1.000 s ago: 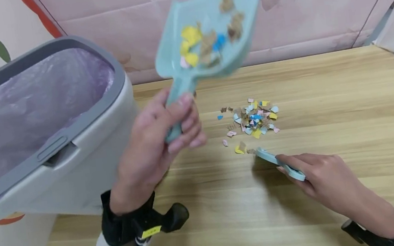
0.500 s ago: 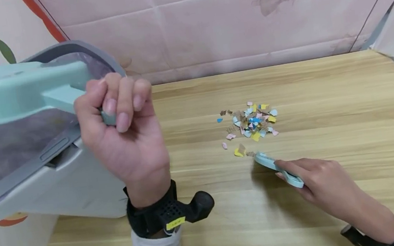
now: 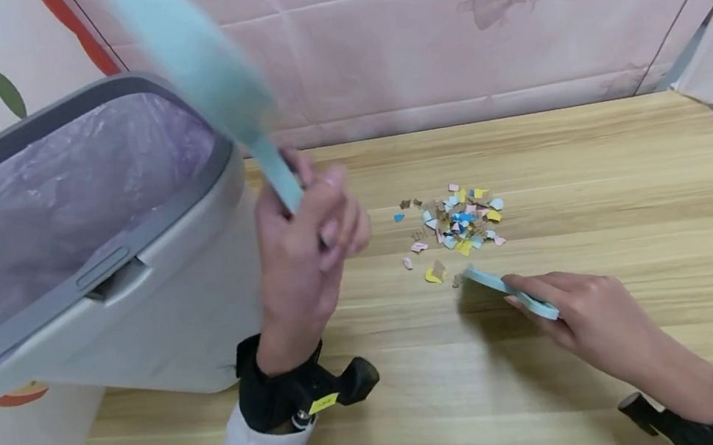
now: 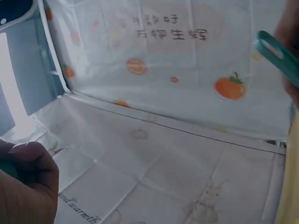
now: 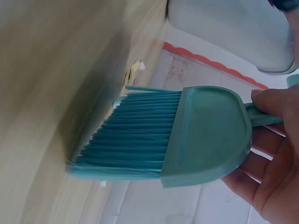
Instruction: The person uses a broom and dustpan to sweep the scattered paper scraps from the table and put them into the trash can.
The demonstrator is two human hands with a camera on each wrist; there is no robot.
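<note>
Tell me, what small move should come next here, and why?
Probably lower the dustpan in the left hand back to the table beside the paper scraps. It is raised by the bin, while the right hand rests the brush beside that pile.

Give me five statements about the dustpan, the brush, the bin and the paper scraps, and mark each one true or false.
1. The left hand grips the dustpan by its handle. True.
2. The right hand holds a sponge. False: it holds a small teal brush.
3. The brush's bristles rest against the wooden table. True.
4. The paper scraps lie in the bin. False: this pile lies on the table, beyond the brush.
5. The bin has no liner. False: a purple bag lines it.
</note>
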